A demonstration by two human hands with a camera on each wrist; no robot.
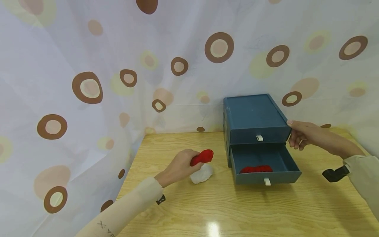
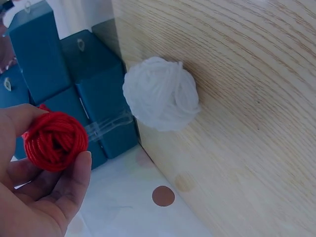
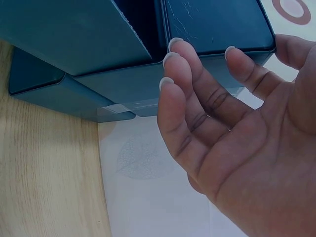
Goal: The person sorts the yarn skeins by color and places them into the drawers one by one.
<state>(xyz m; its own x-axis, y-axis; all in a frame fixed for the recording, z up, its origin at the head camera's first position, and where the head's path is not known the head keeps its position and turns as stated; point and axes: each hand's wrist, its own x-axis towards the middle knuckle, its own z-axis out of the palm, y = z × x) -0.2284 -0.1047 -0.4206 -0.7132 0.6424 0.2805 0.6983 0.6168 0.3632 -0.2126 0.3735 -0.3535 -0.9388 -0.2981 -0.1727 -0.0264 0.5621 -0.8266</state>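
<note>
Nearest, my left hand (image 1: 180, 166) pinches a red yarn ball (image 1: 202, 157) above a white yarn ball (image 1: 202, 173) on the table (image 1: 207, 210). Beyond, red yarn (image 1: 256, 169) lies half hidden in the open lower drawer (image 1: 265, 164). My right hand (image 1: 302, 134), fingers relaxed, touches the blue drawer box (image 1: 254, 117).

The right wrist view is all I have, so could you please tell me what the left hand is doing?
Observer: The left hand holds a red yarn ball above the table.
Operator: Thank you; is anything lying near it?
Observer: A white yarn ball lies on the wood just beneath that hand.
Operator: And is either drawer open, please?
Observer: The lower drawer is pulled out, with red yarn inside, while the right hand touches the blue box at its upper right corner.
</note>
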